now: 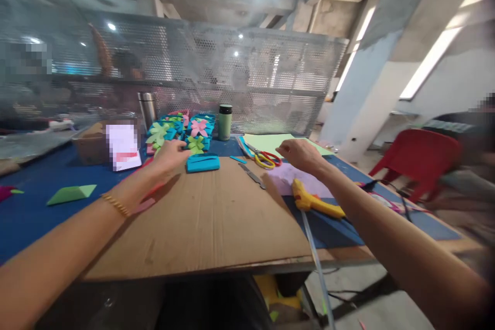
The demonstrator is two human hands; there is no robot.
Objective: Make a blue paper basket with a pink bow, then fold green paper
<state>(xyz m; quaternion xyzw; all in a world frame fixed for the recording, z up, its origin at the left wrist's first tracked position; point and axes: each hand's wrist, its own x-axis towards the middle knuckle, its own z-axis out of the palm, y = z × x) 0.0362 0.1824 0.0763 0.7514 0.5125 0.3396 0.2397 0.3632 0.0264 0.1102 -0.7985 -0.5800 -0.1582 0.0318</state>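
My left hand reaches forward over the brown cardboard sheet, its fingers curled loosely close to a teal foam piece and a pile of teal pieces with foam flowers. I cannot see anything in it. My right hand hovers palm down with fingers bent, just right of red and yellow scissors and above a pale lilac sheet. A craft knife lies on the cardboard between the hands.
A yellow glue gun lies at the right on the blue table cover. A green flask and a steel flask stand at the back by a perforated metal screen. A red chair stands to the right.
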